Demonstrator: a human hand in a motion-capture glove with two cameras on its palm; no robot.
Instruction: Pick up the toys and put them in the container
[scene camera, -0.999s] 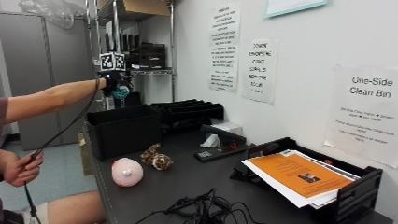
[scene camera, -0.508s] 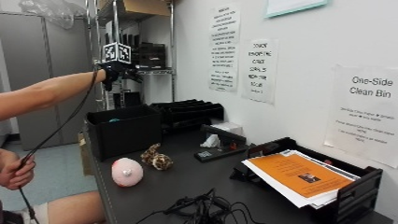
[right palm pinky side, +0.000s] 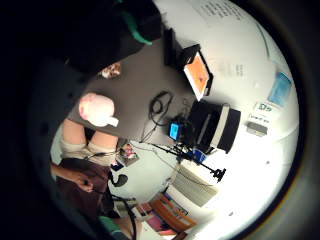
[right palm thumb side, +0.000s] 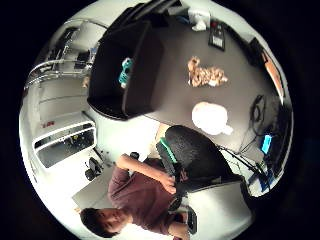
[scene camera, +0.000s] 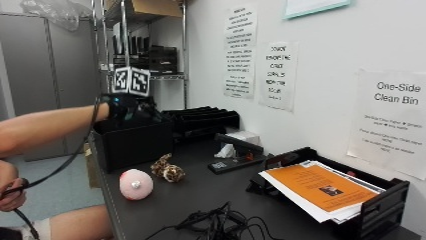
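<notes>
Office or lab workroom: printed notices (scene camera: 278, 75) taped on white wall, one sign (scene camera: 394, 127) reading "One-Side Clean Bin"; black paper tray (scene camera: 363, 210) with orange sheet on dark desk (scene camera: 200, 192); tangle of cables (scene camera: 216, 225) at desk edge; metal wire shelving (scene camera: 143, 60) with black boxes; grey cabinets (scene camera: 46, 75) behind

container (scene camera: 133, 145): matt black plastic | toys (pink (scene camera: 136, 184), spotted (scene camera: 168, 170)): soft plush
</notes>
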